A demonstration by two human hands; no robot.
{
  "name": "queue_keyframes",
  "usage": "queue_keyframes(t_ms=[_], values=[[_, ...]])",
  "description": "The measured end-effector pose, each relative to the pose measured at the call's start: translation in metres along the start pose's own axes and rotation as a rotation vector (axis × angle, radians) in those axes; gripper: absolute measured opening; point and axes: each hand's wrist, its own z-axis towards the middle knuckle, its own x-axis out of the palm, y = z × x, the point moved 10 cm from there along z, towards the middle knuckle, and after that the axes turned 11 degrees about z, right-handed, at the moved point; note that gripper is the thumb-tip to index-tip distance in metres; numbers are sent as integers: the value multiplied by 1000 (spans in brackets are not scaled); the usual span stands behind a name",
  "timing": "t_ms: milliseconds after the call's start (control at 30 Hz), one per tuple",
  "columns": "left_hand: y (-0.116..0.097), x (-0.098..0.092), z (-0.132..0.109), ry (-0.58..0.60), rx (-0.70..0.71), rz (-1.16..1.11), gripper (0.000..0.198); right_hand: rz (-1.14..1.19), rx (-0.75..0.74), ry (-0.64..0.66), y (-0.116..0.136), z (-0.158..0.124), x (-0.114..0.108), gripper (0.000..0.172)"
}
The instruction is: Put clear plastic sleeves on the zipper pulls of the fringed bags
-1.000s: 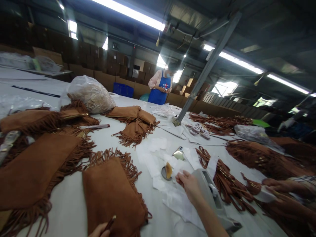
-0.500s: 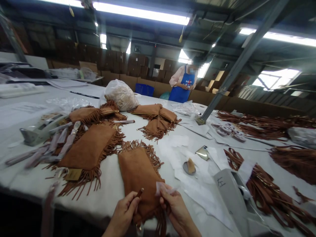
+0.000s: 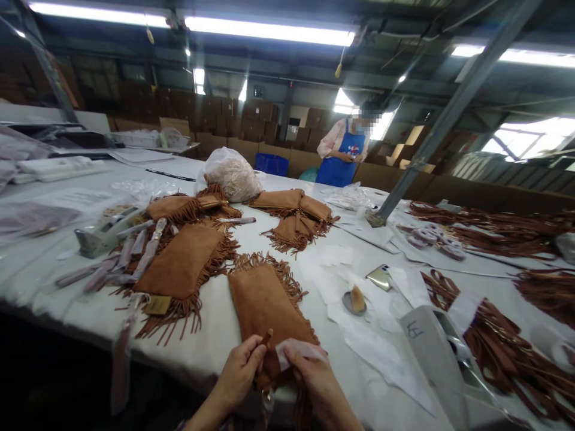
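A brown fringed suede pouch (image 3: 269,302) lies at the table's near edge, below both hands. My left hand (image 3: 239,372) is closed in a pinch on a narrow brown leather strap (image 3: 268,336), whose end sticks up past the fingers. Between the thumb and fingers of my right hand (image 3: 314,372) is a thin, whitish slip of paper (image 3: 284,358), close beside the strap. Whether the slip touches the strap I cannot tell. Another fringed pouch (image 3: 179,260) with a tan tag (image 3: 157,304) rests to the left.
A grey tape dispenser (image 3: 431,353) stands at right, beside brown straps (image 3: 503,341). White paper sheets (image 3: 381,359), a phone (image 3: 380,277) and a small round dish (image 3: 354,303) lie nearby. A metal post (image 3: 417,161) rises from the table. Across it stands a person in a blue apron (image 3: 341,161).
The slip in my right hand has moved left, nearer to the strap in my left hand. The camera has turned slightly left, so the scene sits further right.
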Motion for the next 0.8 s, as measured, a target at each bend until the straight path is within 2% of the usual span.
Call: queue_keyframes(t_ms=[233,400,567,800], values=[[-2,0,2,4,2,13,38,-74,55,-35,-18,6,-1,57],[-2,0,2,-10,9,42,38,25,101,-37,-33,15,-3,59],[-7,-1,0,-19,33,87,39,180,120,-96,-27,17,-5,54],[-21,-4,-3,-22,97,145,37,245,133,-57,-17,16,3,47]])
